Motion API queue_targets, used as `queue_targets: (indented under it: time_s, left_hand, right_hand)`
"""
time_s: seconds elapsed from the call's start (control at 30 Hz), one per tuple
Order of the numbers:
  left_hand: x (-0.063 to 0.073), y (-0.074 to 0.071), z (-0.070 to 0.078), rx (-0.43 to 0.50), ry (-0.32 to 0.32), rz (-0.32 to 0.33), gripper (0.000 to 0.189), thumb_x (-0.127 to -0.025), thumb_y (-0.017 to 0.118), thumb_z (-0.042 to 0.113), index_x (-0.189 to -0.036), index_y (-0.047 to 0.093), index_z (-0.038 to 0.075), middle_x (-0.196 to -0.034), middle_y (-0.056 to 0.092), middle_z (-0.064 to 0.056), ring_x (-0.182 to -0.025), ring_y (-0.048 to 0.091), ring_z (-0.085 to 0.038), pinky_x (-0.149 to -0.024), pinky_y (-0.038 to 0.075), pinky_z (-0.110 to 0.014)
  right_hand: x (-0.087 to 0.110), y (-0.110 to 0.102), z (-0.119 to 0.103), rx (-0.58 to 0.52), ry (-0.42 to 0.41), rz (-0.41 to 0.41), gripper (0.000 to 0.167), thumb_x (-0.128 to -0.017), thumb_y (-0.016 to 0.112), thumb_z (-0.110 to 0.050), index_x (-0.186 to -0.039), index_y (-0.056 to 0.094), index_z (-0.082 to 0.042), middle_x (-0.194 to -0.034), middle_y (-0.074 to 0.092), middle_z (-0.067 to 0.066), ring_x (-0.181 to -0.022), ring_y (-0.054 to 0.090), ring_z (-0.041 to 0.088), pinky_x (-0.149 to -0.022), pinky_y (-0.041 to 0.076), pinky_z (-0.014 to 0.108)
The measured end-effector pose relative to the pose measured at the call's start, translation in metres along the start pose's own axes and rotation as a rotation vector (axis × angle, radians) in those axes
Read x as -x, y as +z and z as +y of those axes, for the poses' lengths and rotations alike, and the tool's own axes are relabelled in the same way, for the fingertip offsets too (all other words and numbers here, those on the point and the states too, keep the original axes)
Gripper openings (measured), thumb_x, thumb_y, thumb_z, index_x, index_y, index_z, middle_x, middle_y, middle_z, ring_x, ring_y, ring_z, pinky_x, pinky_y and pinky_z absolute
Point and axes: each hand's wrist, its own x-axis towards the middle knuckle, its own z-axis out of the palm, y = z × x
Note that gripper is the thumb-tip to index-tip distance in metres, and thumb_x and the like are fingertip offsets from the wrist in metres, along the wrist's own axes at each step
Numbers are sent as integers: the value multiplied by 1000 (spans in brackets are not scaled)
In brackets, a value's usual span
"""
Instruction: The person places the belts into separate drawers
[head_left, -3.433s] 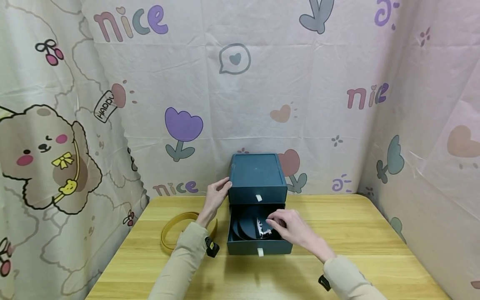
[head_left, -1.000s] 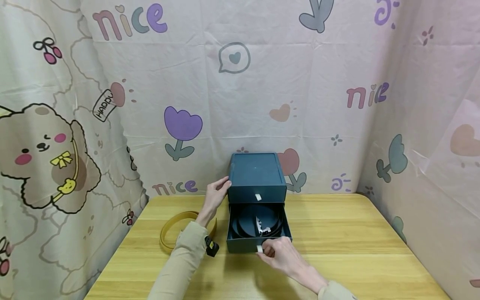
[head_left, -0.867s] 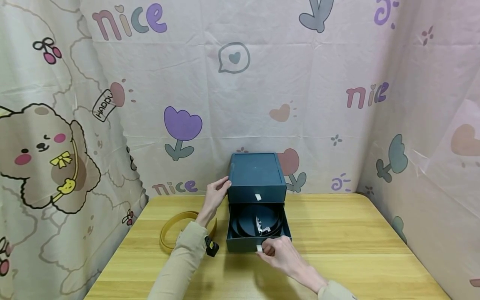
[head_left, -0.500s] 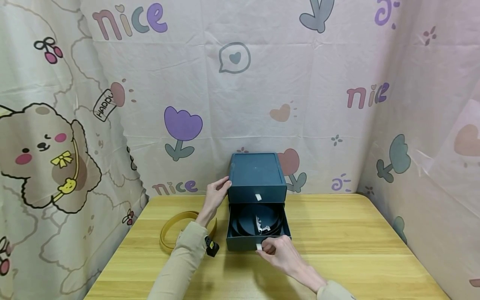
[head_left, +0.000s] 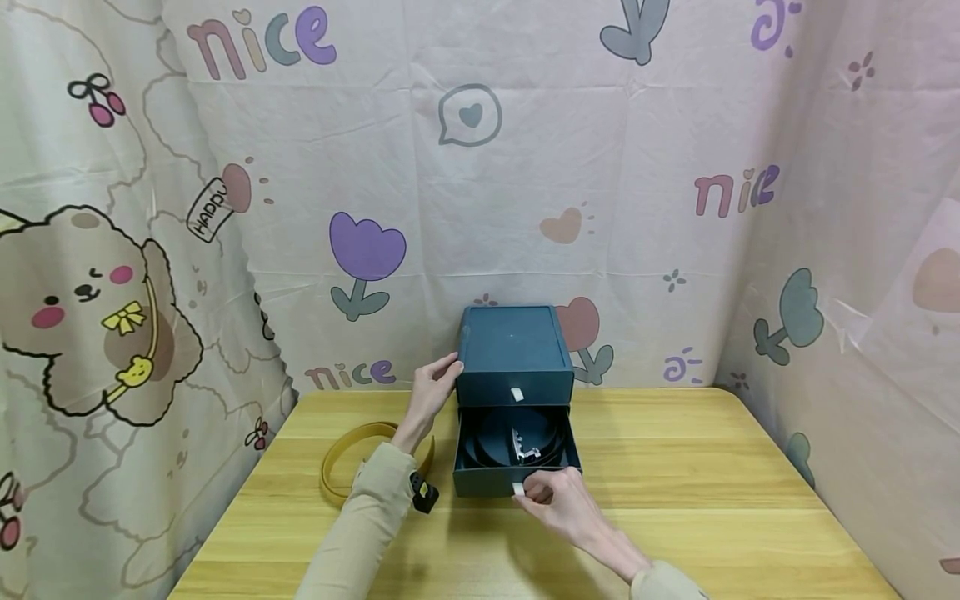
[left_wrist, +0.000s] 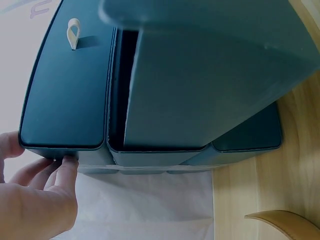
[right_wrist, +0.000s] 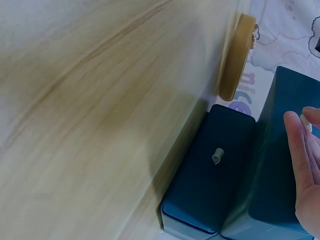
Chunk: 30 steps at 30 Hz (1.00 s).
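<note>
Tab (head_left: 518, 489) on the drawer (head_left: 483, 483) jutting from the cabinet (head_left: 513, 337) is clamped between fingers of the right hand (head_left: 564, 504), while relaxed fingers of the left hand (head_left: 431, 388) touch the cabinet's left side

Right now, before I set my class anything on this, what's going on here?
A person is at a dark blue cabinet whose middle drawer stands partly open. The right hand pinches its white tab; the left hand rests against the cabinet's upper side. A silver-buckled dark belt lies coiled inside, and a looped tan belt sits on the table.
</note>
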Motion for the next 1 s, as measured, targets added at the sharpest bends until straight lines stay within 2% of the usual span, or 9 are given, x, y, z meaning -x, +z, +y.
queue_targets:
  time_s: [0.37,0.57,0.73,1.0]
  left_hand:
    - [0,0,0,-14,-7,10,46,-103,57,21,-145,54,3,-145,57,-22,-133,56,-34,-111,47,-50]
    - [0,0,1,3,-7,-3,45,-103,57,20,-145,53,3,-147,55,-21,-136,54,-35,-113,45,-51]
    - [0,0,1,-1,-5,1,45,-103,57,20,-145,54,3,-146,55,-21,-135,54,-35,-112,45,-51]
    - [-1,0,-1,-4,-7,-2,46,-103,57,21,-145,53,3,-148,54,-22,-136,53,-36,-113,43,-51]
  right_hand:
    - [-2,2,6,-4,14,36,8,-80,81,-2,-80,74,-5,-70,76,5,-59,67,-2,-55,52,8]
    - [-4,2,6,-51,78,40,6,-81,80,-2,-81,75,-4,-73,77,7,-62,69,0,-57,54,11]
    - [-7,3,6,-77,99,58,7,-83,80,-6,-83,75,-1,-74,77,7,-62,69,1,-56,55,13]
    - [-10,7,8,-87,146,97,8,-81,81,-4,-84,75,-6,-75,77,4,-63,69,-2,-57,56,15]
